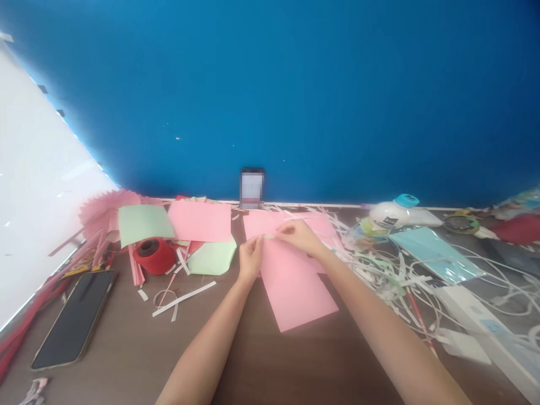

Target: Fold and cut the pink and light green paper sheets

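Bare forearms come in from the lower edge over the brown counter, which is crowded on three sides. A wide tangle of white paper offcuts sprawls on the right, and I judge that anything small let go there would be hard to pick out again. Under the hands lies a pink sheet, flat and loose on the counter with nothing weighing it down. A drag of either wrist could skew it or crease its near corner. A dark phone lies face up at the left side, where a sweeping elbow might knock it. A red roll sits just beyond the phone, well apart from the hands.

The left hand and the right hand meet above the far part of the pink sheet. Each grip is closed, fingertips pressed together on one end of a small strip held between them, just above the sheet. The strip looks pale green, though it is too small and blurred to be sure. Pulled taut between two pinches, so thin a piece could tear in the middle, or slip from one grip and drop among the scraps.
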### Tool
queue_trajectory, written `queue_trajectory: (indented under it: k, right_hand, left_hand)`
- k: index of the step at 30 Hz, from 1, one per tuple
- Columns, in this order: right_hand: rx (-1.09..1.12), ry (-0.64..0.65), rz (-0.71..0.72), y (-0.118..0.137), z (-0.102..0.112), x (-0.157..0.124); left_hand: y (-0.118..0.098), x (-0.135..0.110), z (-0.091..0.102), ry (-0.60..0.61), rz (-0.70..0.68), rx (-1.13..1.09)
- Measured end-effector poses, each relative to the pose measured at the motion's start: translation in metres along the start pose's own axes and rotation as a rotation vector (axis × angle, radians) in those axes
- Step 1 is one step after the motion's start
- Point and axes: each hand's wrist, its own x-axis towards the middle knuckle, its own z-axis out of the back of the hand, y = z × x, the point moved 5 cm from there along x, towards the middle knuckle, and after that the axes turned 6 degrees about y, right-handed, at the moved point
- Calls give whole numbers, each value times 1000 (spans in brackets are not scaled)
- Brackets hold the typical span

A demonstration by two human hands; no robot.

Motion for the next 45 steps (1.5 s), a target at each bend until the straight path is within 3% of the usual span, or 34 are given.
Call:
queue_trajectory:
  k: [29, 37, 45]
  right_hand:
    - [-75, 69, -85, 13, 1, 0]
    - [-81, 61, -83, 22, 1, -4]
    - [-103, 67, -70, 28, 0, -8]
  left_hand:
    - [0, -1, 1, -10, 11, -26]
    - [3, 1, 5, -72, 142, -192]
    - [6, 0, 0, 3, 151, -163]
